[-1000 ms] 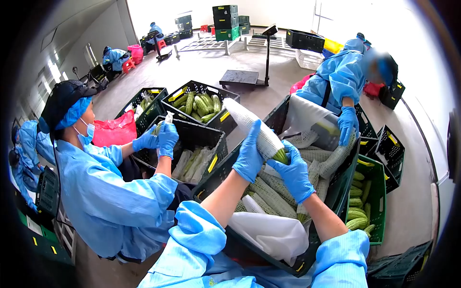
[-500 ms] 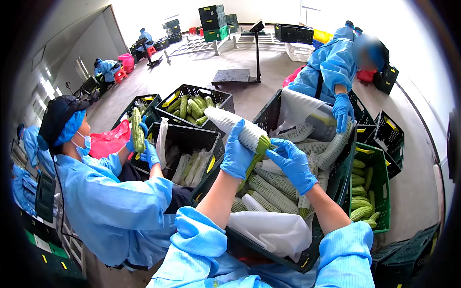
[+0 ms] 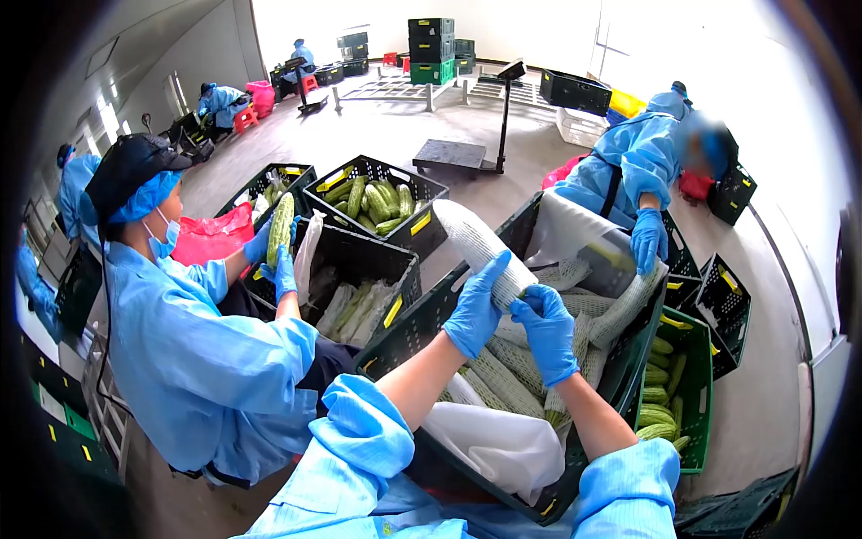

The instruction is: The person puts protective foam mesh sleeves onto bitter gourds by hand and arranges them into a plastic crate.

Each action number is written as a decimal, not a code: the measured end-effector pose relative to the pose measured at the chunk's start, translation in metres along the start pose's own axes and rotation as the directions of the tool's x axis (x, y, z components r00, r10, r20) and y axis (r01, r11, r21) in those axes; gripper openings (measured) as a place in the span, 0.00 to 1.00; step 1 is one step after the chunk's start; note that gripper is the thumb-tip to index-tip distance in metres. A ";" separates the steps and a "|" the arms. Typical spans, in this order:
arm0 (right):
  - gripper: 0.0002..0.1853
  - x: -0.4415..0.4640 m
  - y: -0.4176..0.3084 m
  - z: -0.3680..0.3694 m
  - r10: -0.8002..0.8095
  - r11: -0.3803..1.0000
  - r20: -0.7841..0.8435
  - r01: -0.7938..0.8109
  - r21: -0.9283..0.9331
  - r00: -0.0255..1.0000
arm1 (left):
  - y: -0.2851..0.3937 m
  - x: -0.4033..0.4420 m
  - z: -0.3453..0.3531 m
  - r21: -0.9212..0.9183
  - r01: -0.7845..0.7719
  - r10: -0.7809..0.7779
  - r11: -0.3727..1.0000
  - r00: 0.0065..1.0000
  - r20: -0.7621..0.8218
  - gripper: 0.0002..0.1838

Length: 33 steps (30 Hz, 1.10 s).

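Note:
A gourd in white foam netting (image 3: 478, 241) is held tilted above a dark crate (image 3: 626, 377), its upper end pointing to the upper left. My left hand (image 3: 479, 307), in a blue glove, wraps round its lower part. The gloved fingers of my right hand (image 3: 547, 332) pinch the netting at the lower end, which now covers the green tip. Below, several netted gourds (image 3: 503, 377) lie in the crate beside a white sheet (image 3: 489, 449).
At left a co-worker (image 3: 206, 350) holds a bare gourd (image 3: 280, 232) over another crate (image 3: 404, 292). Another person (image 3: 628, 162) reaches into the far end of my crate. Green gourds fill a crate (image 3: 705, 404) at right. A scale (image 3: 449, 154) stands behind.
The netting has come down over the gourd's green end, and my right fingers have closed on it. The left co-worker now holds a bare gourd instead of the earlier item. The view shifted slightly.

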State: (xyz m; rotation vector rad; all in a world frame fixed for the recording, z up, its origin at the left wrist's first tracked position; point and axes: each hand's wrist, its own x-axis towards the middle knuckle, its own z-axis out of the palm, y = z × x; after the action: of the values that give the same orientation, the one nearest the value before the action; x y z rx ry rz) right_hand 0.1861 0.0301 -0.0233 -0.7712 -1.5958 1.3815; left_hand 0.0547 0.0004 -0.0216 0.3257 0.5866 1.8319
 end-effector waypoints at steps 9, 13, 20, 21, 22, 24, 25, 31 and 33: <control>0.13 0.002 0.007 -0.001 -0.046 0.999 -0.061 0.046 0.012 0.997 | -0.009 -0.016 0.015 0.122 -0.059 0.055 0.991 0.998 0.038 0.18; 0.12 0.008 0.019 -0.008 -0.033 0.988 0.033 0.027 0.154 0.999 | -0.014 -0.015 0.014 0.191 -0.134 0.131 0.972 0.991 0.027 0.19; 0.13 0.029 0.029 -0.037 0.086 0.993 0.164 -0.072 -0.089 0.983 | -0.004 -0.006 0.018 0.532 -0.426 0.467 0.731 0.882 0.063 0.31; 0.10 0.029 0.019 -0.040 -0.006 0.994 0.172 0.024 -0.104 0.985 | -0.003 -0.005 0.016 0.576 -0.447 0.496 0.685 0.864 0.080 0.35; 0.12 0.030 0.009 -0.043 0.026 0.998 0.109 -0.020 -0.054 0.994 | -0.002 -0.003 0.014 0.646 -0.494 0.557 0.582 0.821 0.126 0.36; 0.17 0.031 -0.011 -0.047 0.105 0.993 -0.021 -0.104 0.060 0.994 | 0.000 -0.002 0.011 0.753 -0.556 0.643 0.351 0.728 0.237 0.39; 0.25 0.028 -0.016 -0.049 0.056 0.991 0.041 -0.060 0.115 0.998 | 0.002 -0.003 0.010 0.782 -0.546 0.616 0.299 0.736 0.279 0.44; 0.34 0.034 -0.002 -0.042 -0.054 0.943 0.206 -0.018 0.332 0.977 | -0.013 -0.014 0.020 0.824 -0.565 0.539 0.038 0.706 0.459 0.40; 0.33 0.025 -0.006 -0.033 -0.083 0.932 0.211 0.000 0.362 0.974 | -0.017 -0.015 0.020 0.822 -0.570 0.485 0.010 0.721 0.494 0.39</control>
State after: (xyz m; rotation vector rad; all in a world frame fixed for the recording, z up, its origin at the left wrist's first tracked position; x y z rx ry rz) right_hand 0.2056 0.0653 -0.0114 -0.3695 -1.4522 1.7152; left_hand 0.0839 -0.0051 -0.0130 1.6996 1.7519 1.8639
